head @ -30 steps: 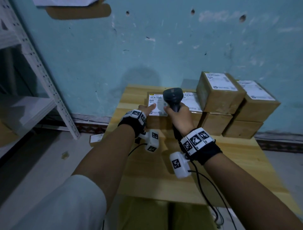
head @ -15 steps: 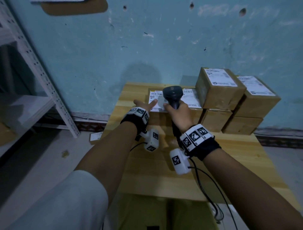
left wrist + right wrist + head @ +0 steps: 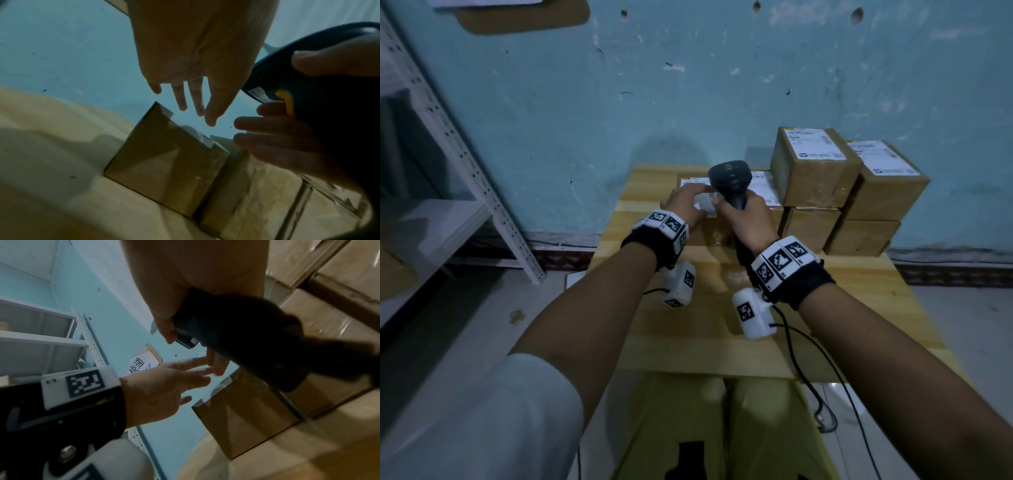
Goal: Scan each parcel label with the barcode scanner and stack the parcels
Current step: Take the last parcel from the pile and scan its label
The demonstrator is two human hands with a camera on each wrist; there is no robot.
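A brown parcel (image 3: pixel 709 234) with a white label (image 3: pixel 690 181) lies at the far side of the wooden table (image 3: pixel 705 329). My left hand (image 3: pixel 690 200) hovers flat over that label with straight, spread fingers (image 3: pixel 191 100), just above the parcel's (image 3: pixel 164 159) top edge and holding nothing. My right hand (image 3: pixel 744 219) grips the handle of the black barcode scanner (image 3: pixel 729 178), whose head points down at the same parcel. In the left wrist view the scanner (image 3: pixel 308 65) shows a yellow trigger under my right fingers. The right wrist view has the scanner handle (image 3: pixel 246 337) in my grip.
Several labelled parcels are stacked two high at the table's back right (image 3: pixel 815 168), touching the near parcel's right side. A blue wall stands close behind. A white metal shelf (image 3: pixel 465 164) is at the left. The scanner cable (image 3: pixel 808 377) hangs off the table's front edge.
My left hand has slid forward from the label's near edge and now spreads over the label. The scanner stays held over the same parcel.
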